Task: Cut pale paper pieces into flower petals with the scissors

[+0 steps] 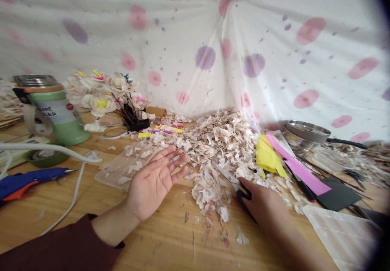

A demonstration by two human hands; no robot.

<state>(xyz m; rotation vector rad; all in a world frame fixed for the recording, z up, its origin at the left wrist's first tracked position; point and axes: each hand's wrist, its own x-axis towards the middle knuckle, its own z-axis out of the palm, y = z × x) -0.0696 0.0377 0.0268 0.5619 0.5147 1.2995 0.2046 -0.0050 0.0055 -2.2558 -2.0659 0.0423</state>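
My left hand [154, 179] lies palm up and open on the wooden table [91, 206], fingers stretched toward a big pile of pale paper scraps [222, 149]. It holds nothing and rests next to a clear plastic tray [128, 165] with a few scraps in it. My right hand [263, 204] is closed round the dark handles of a pair of scissors [230, 178], whose blades point up and left into the edge of the pile.
A green tumbler [53, 108], tape rolls and a blue glue gun [30, 179] with white cable sit at left. Paper flowers [103, 94] stand behind. Yellow [268, 157] and pink [301, 169] sheets, a metal tin [306, 131] and a white tray [338, 230] lie at right.
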